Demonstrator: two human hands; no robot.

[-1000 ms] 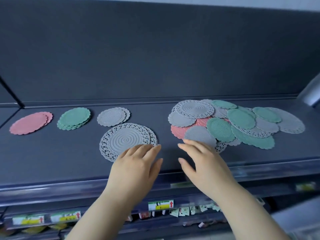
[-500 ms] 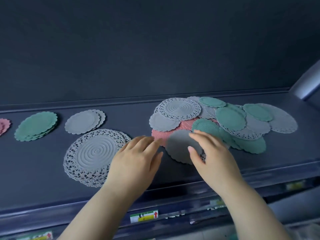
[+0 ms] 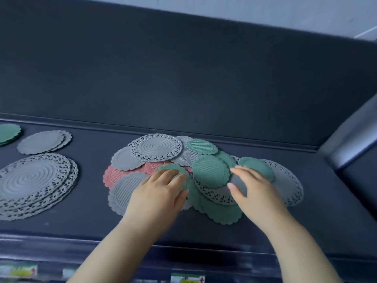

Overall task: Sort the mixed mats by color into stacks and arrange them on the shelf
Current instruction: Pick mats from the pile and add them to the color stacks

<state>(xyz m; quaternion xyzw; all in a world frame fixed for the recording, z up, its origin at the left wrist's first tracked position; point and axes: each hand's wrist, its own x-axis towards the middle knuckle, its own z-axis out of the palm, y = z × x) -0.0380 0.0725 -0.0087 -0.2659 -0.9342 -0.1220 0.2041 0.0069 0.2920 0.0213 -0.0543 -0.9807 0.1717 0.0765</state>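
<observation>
A mixed pile of mats lies on the dark shelf (image 3: 306,211): a grey lace mat (image 3: 156,147) at the back, green ribbed mats (image 3: 210,169), pink mats (image 3: 114,175) underneath, and a grey ribbed mat (image 3: 124,192) at the front left. My left hand (image 3: 161,190) lies on the pile with straight fingers touching a small green mat (image 3: 170,168). My right hand (image 3: 255,186) rests over the pile's right side, fingers spread across a grey mat (image 3: 237,180) and a green mat (image 3: 259,167). To the left sit sorted stacks: grey lace mats (image 3: 34,182), plain grey mats (image 3: 43,140), green mats (image 3: 8,132).
The shelf's dark back panel (image 3: 183,82) rises just behind the mats. A grey upright post (image 3: 353,139) stands at the right end. Price labels (image 3: 187,278) run along the lower shelf edge below my arms.
Both hands have moved right and onto the mixed pile; the left hand left the grey lace stack. The view shifted right, so the pink stack is out of frame.
</observation>
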